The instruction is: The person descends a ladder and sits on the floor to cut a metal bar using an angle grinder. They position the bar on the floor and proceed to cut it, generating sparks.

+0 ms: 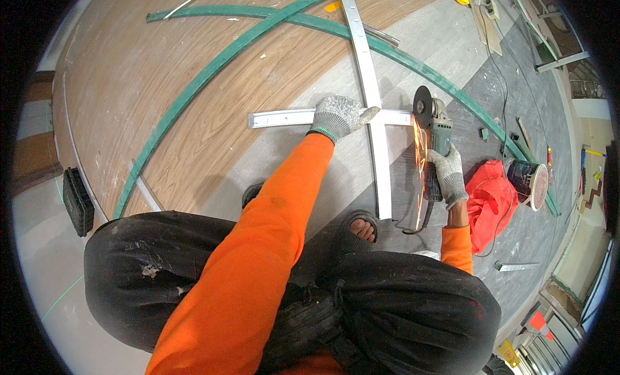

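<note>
Left of the long metal strip (381, 172), the left hand (340, 115) grips a short metal strip (281, 119) crossing it. Right of the long metal strip, the right hand (448, 175) squeezes a sparking angle grinder (441, 133).

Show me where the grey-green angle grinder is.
In the head view, the grey-green angle grinder is right of centre, in the gloved right hand, its black disc at the right end of the crosswise silver metal strip.
</note>
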The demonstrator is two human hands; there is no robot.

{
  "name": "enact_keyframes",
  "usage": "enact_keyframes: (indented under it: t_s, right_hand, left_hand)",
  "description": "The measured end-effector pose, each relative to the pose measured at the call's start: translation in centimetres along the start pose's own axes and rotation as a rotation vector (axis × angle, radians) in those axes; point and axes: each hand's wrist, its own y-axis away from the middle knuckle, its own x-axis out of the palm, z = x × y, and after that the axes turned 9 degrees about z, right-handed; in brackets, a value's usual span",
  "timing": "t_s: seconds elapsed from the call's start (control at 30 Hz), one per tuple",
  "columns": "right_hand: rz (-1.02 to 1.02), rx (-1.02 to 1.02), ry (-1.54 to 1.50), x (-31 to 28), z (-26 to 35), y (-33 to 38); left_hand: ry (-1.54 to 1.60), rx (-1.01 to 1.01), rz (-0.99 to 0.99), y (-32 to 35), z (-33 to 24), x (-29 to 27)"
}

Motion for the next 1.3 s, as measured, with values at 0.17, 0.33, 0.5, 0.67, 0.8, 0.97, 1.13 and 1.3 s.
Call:
enact_keyframes:
  t_s: [0.17, 0.33, 0.5, 0.67, 0.8, 0.97, 1.13, 1.3]
  right_hand:
    - [-0.022, -0.052, 0.026, 0.6, 0.8, 0.3]
    - [-0.029, -0.079, 0.053, 0.1, -0.3, -0.4]
    - [-0.004, -0.023, -0.005, 0.2, -0.1, -0.3]
    - [-0.006, -0.040, -0.016, 0.1, 0.0, -0.2]
    - [-0.019, -0.062, 0.015, 0.4, 0.4, -0.1]
    - [-0.005, -0.017, -0.013, 0.1, 0.1, -0.2]
    - [-0.021, -0.049, 0.075, -0.1, -0.2, -0.3]
    - [-0.015, -0.069, 0.074, -0.1, -0.2, -0.3]
  left_hand:
    - [0.033, -0.006, -0.011, 0.2, -0.1, -0.1]
    - [0.022, 0.001, -0.008, 0.2, -0.2, -0.3]
    - [0.013, 0.008, -0.041, 0.3, -0.1, 0.0]
    - [0.007, -0.011, -0.021, -0.1, -0.1, 0.1]
    - [-0.012, -0.031, -0.039, -0.6, 0.3, 1.0]
    - [0.014, -0.015, -0.095, -0.3, 0.3, 1.1]
    - [0.015, -0.013, -0.042, -0.6, 0.4, 0.9]
    - [0.013, -0.021, -0.022, -0.2, 0.1, 0.4]
